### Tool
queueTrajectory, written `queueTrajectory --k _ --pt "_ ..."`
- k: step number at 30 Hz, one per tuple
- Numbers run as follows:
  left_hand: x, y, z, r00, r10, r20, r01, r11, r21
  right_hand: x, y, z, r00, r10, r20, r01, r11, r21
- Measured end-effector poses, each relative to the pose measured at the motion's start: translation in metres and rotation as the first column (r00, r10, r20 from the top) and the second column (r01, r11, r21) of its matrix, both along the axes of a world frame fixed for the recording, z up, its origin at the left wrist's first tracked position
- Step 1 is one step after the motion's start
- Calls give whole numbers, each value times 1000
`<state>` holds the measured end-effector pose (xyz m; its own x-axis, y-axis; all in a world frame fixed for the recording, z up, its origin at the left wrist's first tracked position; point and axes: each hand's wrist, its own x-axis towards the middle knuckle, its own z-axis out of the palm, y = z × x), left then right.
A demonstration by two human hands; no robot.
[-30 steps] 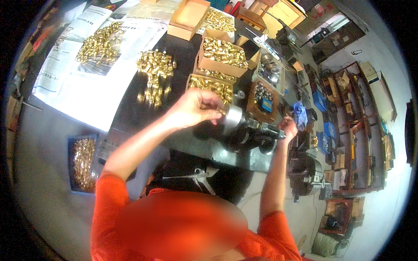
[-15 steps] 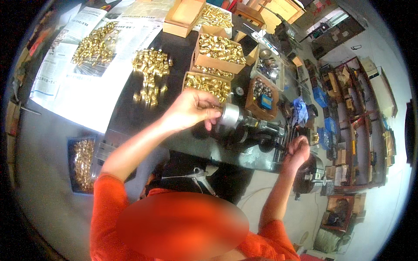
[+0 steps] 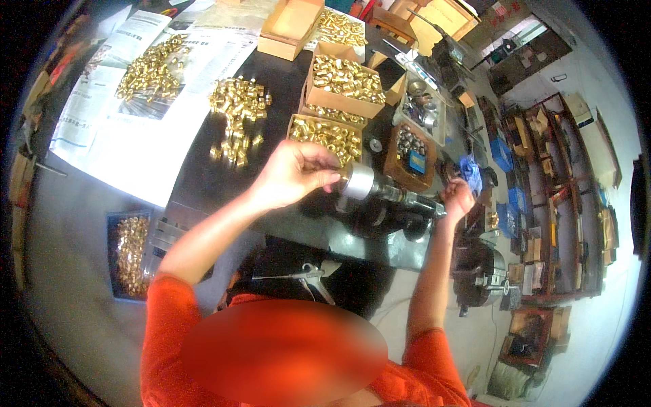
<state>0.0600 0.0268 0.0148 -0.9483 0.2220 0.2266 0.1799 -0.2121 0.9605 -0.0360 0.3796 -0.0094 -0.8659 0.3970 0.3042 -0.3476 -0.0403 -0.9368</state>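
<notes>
My left hand [image 3: 293,175] is at the front of a round silver chuck [image 3: 358,182] on a small bench machine [image 3: 403,197]. Its thumb and fingers are pinched together by the chuck's face; whatever lies between them is too hidden to name. At the right end of the machine my right hand [image 3: 458,199] is closed, its fingers curled at the spindle's end, and its grip is out of sight. Beyond my left hand stands an open box of brass fittings [image 3: 327,140]. Loose brass fittings [image 3: 237,108] lie heaped on the dark table to its left.
Another box of brass pieces [image 3: 349,85] is stacked behind. Newspaper [image 3: 146,136] with more brass covers the left side. A wooden tray [image 3: 409,157] holds metal parts past the machine. A blue bin [image 3: 129,254] sits low left, an air gun [image 3: 305,277] near my body, shelves [image 3: 553,203] far right.
My right hand has moved away from my body and slightly left, up to the machine's end. My left hand stays at the chuck, shifted only slightly.
</notes>
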Motion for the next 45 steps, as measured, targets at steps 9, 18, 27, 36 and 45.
queueTrajectory --k 9,18,27,36,45 --pt "3 0 6 997 27 -78 -36 994 -106 54 -8 -65 981 93 172 -19 921 -388" --pt "1 5 0 1000 -5 18 5 1000 16 83 -1 -60 973 56 226 21 946 -323" --pt "-3 7 1 1000 -3 10 3 1000 22 -9 40 -63 995 88 -49 -69 948 310" --pt "-4 2 -16 997 -52 64 40 984 176 87 -21 28 978 -128 -166 73 951 -302" --pt "-2 -6 -3 999 32 37 -35 996 79 88 11 -62 981 -30 190 102 919 -381"
